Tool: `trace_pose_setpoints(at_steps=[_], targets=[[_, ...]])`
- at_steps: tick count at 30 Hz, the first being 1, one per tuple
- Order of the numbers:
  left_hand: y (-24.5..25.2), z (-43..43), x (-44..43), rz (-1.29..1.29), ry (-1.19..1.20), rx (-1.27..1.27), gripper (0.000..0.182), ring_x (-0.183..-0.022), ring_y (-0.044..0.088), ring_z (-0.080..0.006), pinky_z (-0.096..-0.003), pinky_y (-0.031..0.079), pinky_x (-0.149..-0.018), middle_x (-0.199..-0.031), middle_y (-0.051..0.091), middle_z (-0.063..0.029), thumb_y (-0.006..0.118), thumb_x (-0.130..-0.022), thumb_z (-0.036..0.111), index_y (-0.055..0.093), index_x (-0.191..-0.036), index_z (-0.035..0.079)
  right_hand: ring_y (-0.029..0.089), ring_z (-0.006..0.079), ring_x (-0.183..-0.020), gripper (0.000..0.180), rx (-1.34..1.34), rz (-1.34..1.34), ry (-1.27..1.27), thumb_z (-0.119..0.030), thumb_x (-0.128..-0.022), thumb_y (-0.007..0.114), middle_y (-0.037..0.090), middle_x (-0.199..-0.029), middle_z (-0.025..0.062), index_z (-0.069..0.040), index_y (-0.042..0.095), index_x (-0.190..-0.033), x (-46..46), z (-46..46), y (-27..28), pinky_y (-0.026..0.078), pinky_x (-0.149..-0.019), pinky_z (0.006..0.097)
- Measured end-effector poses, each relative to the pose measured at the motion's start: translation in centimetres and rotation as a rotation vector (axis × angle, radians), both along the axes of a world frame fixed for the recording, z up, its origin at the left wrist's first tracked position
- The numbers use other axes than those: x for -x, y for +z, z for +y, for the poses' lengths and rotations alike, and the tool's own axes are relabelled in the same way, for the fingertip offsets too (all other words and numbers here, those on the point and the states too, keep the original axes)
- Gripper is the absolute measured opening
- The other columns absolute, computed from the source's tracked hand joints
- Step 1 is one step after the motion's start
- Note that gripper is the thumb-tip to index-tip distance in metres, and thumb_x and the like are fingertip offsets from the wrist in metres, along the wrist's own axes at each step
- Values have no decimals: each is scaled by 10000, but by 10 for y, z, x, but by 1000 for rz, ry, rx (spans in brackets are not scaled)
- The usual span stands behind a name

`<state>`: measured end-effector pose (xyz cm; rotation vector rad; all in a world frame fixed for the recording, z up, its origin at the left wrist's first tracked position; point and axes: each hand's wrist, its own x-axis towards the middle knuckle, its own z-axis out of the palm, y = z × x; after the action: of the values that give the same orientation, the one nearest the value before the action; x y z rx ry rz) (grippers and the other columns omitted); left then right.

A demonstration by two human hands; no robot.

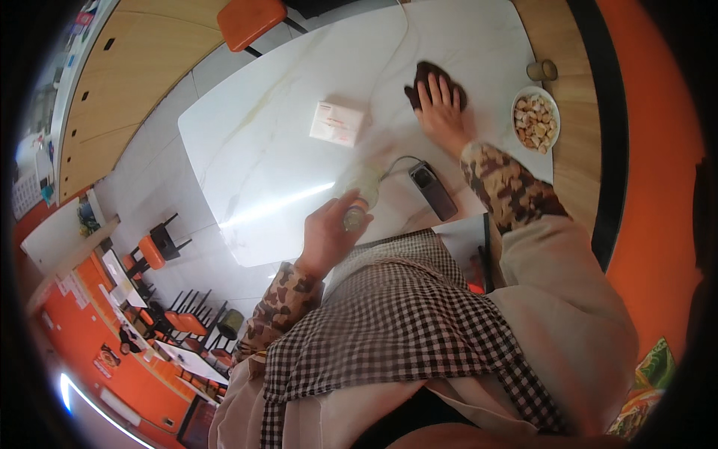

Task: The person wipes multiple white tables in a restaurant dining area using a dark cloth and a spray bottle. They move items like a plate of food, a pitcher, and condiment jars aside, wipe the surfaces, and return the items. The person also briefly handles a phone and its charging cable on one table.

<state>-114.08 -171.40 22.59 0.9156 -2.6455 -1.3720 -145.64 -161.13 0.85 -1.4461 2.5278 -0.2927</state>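
My left hand [331,233] is closed around a clear bottle [364,188] with a coloured band, held over the near side of the white marbled table [269,151]. My right hand [440,112] lies with spread fingers on a dark brown cloth [429,70], pressed flat on the tabletop. Between my arms rests a dark power bank [432,191] with a cable. A white and pink packet of tissues [336,123] lies left of the cloth. To the right of my right hand stands a white bowl [513,115] of what look like garlic cloves [535,123].
A small cup [542,70] stands at the right on a wooden surface [575,112]. An orange stool [251,22] is beyond the table's far left edge. A pale cable crosses the far tabletop. Wooden cabinets [151,45], more chairs and tables stand at the left.
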Motion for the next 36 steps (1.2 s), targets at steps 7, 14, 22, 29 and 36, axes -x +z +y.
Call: trace_pose_setpoints(at_steps=[7,14,22,29,36], targets=[[3,3,-32,95,53,74,428,-866,749,-361,-400,601,-748,-998,751,-191,832,-882,147,689,-1249,-19,445,440,-1402,613,117,-425,139,-444,-790,820,576,-1404,234,-66,705,-1259,-42,-59,63,364,-1139,599],[-1,8,-60,-42,152,94,461,-909,759,-393,-418,608,-792,-1039,746,-250,823,-897,167,674,-1264,-69,497,464,-1297,878,145,-167,268,-253,-758,776,529,-1391,276,16,428,-1517,-126,-116,50,369,-1112,577],[-6,8,-75,-29,225,71,465,-911,765,-360,-399,606,-800,-1029,749,-253,815,-903,156,673,-1260,-104,550,436,-1224,749,487,123,-359,-210,-722,797,577,-1302,226,-48,504,-1392,108,-42,91,447,-1058,547],[-2,10,-72,-61,253,41,450,-938,755,-268,-359,602,-832,-1044,758,-221,807,-908,107,664,-1274,-113,504,452,-1343,760,-121,508,-544,-360,-875,747,559,-1447,250,-60,485,-1522,271,20,20,396,-1126,552],[-2,11,-72,-102,288,-1,456,-938,773,-296,-362,611,-830,-1053,765,-219,826,-892,129,677,-1278,-64,523,424,-1327,692,260,123,-42,-410,-904,741,562,-1462,186,-30,546,-1450,129,23,32,434,-1096,567]])
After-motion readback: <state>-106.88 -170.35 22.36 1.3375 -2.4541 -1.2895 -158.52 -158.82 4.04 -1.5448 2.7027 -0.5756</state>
